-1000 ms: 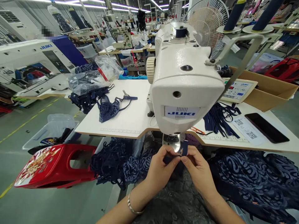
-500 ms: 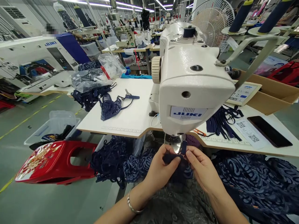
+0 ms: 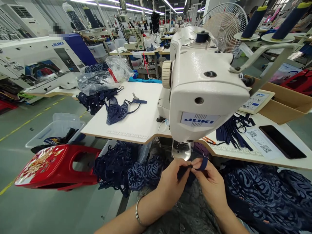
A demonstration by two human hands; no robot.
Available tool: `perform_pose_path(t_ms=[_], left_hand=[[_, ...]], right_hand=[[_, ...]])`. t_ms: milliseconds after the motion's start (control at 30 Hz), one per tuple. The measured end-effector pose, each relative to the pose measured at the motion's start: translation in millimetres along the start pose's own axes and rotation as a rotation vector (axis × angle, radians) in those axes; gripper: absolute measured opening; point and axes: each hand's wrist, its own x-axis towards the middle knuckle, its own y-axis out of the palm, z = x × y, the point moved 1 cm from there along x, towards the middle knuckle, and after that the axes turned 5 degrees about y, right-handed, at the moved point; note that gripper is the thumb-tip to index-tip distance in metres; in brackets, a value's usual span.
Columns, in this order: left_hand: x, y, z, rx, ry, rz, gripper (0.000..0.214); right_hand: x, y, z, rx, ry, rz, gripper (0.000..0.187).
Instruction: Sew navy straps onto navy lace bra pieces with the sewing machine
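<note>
Navy strap (image 3: 204, 164): located at the fingertips, low centre of view, short of the sewing machine (image 3: 207, 94). Left hand (image 3: 173, 180): thumb and index together, clamped on dark cloth (image 3: 182, 172). Right hand (image 3: 211, 182): thumb and fingers pinched on the strap; the two hands' tips all but meet. Key relation: from the meeting point the strap's long axis runs rightward, then curls up over the right fingers, so its loop lies on the right hand's side and that hand is the nearer. Small pale glint near the loop's top; nature not resolved. Whether strap and cloth are joined: cannot tell, fingers cover the spot. A silver bracelet (image 3: 137, 213) rings the left wrist. Flanking the hands below table level: tangled navy straps (image 3: 117, 169) at left, patterned fabric (image 3: 270, 191) at right. The machine's bright metal plate (image 3: 181, 152) is just beyond the fingertips, slightly left of them; contact with the left knuckles not distinguishable. Farther, on the white table (image 3: 143, 122): orange-handled tool (image 3: 209, 140), dark phone (image 3: 282, 142) partly over printed paper (image 3: 260, 143), a sheaf of cut navy strips (image 3: 231, 131), and, left of the machine, a patterned cup piece (image 3: 115, 112) with thin strap attached. Beyond: open cardboard box (image 3: 287, 100); behind the machine, a large fan (image 3: 224, 29).
</note>
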Motion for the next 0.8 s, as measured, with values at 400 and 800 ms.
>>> perform_pose_path(t_ms=[400, 800], left_hand=[[-3, -2.0, -4, 0.047, 0.141, 0.019, 0.028], [0, -8.3, -3, 0.042, 0.183, -0.009, 0.018]], right_hand=[[-4, -5, -14, -0.067, -0.283, 0.036, 0.022], [1, -9, 3, -0.272, -0.235, 0.131, 0.020]])
